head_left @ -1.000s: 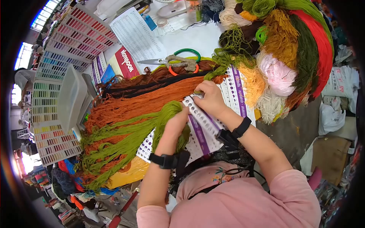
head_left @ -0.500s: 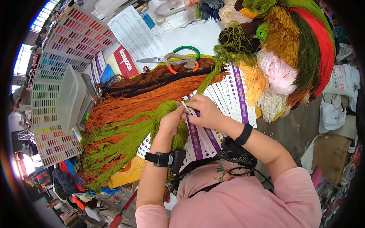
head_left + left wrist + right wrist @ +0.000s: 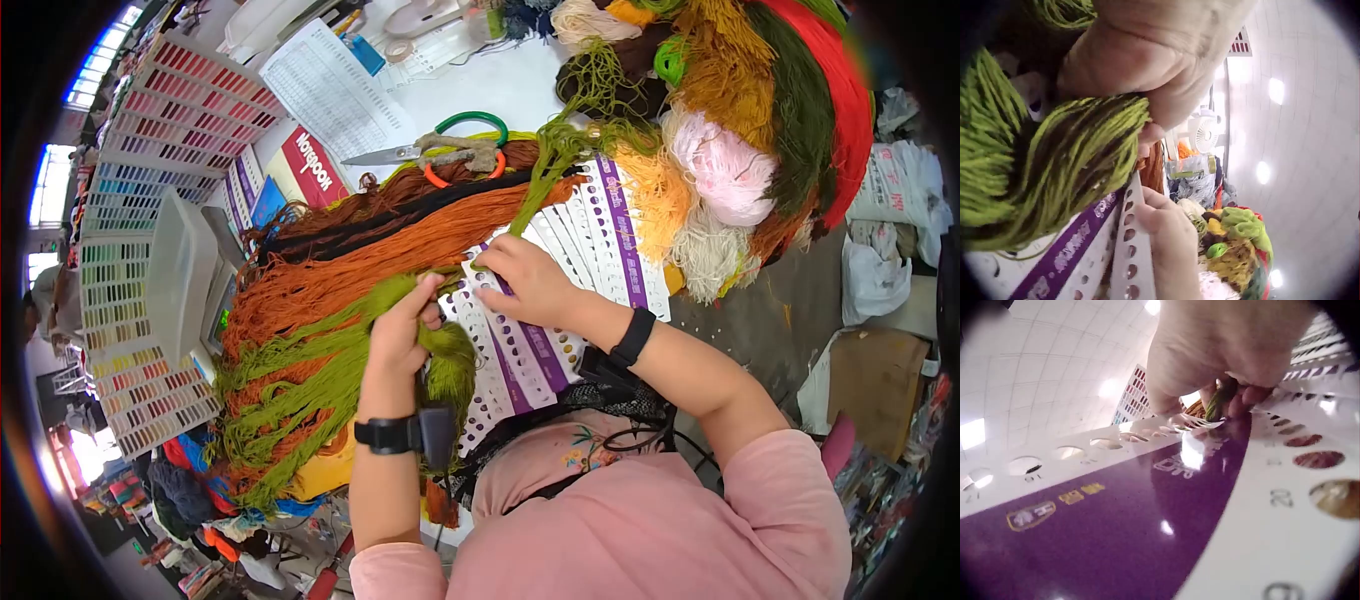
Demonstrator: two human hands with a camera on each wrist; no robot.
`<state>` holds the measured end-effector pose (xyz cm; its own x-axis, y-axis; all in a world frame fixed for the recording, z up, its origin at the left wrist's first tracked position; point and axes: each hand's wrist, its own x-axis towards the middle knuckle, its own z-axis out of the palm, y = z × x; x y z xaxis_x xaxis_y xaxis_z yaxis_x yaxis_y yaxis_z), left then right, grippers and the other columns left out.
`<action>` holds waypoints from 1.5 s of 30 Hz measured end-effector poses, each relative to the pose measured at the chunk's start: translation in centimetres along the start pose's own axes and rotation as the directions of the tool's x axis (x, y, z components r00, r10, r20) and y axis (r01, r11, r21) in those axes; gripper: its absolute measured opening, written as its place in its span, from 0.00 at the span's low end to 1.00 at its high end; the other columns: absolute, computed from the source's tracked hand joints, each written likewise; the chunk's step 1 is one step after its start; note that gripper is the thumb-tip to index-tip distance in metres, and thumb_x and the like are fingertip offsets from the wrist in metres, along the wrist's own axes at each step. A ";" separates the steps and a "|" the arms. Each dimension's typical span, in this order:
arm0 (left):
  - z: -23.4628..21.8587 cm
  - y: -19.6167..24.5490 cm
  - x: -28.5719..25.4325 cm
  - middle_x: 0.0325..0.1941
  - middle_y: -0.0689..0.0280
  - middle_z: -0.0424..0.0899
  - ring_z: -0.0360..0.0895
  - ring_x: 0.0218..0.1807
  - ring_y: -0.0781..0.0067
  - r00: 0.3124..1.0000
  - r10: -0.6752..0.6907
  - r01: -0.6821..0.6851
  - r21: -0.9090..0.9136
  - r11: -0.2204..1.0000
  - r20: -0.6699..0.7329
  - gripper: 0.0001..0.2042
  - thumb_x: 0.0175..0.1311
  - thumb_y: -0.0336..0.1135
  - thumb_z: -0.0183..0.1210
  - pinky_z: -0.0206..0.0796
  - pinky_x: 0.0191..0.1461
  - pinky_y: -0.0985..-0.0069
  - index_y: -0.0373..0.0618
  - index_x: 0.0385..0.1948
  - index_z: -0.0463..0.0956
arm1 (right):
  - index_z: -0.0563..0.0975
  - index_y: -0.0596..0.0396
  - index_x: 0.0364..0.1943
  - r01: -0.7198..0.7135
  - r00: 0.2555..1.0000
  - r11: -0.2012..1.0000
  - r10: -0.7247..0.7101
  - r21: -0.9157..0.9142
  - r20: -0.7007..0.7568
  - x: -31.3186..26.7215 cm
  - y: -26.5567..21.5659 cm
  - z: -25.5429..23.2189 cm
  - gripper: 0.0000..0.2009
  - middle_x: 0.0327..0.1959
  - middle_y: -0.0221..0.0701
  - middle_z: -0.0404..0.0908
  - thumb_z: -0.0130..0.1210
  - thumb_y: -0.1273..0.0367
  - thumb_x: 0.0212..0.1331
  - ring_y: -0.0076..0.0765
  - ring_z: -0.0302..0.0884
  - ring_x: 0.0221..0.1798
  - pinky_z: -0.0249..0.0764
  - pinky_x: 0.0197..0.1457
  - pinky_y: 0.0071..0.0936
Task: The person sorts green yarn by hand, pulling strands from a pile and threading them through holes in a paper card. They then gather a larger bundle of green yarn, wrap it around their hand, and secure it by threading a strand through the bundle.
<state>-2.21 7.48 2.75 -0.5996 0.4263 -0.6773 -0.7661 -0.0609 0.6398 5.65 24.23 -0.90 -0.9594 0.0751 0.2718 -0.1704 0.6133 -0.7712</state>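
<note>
My left hand [image 3: 400,335] grips a thick hank of olive-green thread [image 3: 450,370], whose loose strands fan out to the left. Just right of it, my right hand [image 3: 530,282] pinches the far end of a white perforated card [image 3: 505,345] with a purple band. In the right wrist view, a green strand [image 3: 1216,403] runs past the fingers at the card's edge. The left wrist view has the green hank [image 3: 1085,150] looped below the left palm, and the right thumb lying against the row of holes. The left fingertips are partly hidden.
Orange thread [image 3: 340,270] lies under the green strands. Beyond it rest scissors [image 3: 460,155] with green and orange handles and a red notebook [image 3: 312,165]. More perforated cards [image 3: 620,230] fan out at right, beside heaped coloured skeins [image 3: 720,165]. A colour chart [image 3: 150,230] stands at left.
My right hand has come down and left along the cards, off the green thread at their far end. My left hand has shifted left with the green hank, widening the gap between the hands.
</note>
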 end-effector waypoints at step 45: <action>-2.1 -4.7 -17.1 0.55 0.57 0.61 0.63 0.52 0.67 0.860 0.418 -0.312 -0.346 0.885 0.292 0.27 0.62 0.50 0.31 0.58 0.52 0.67 0.33 0.53 0.54 | 0.74 0.61 0.26 -0.635 0.772 0.292 0.237 0.715 0.589 -3.8 -16.4 0.7 0.04 0.17 0.28 0.73 0.51 0.74 0.47 0.18 0.67 0.16 0.63 0.20 0.13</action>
<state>11.18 -1.44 10.54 -0.7681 0.6052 -0.2093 -0.5709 -0.4990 0.6520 11.90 13.33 10.36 -0.9139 -0.2595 -0.3122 0.3989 -0.4311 -0.8093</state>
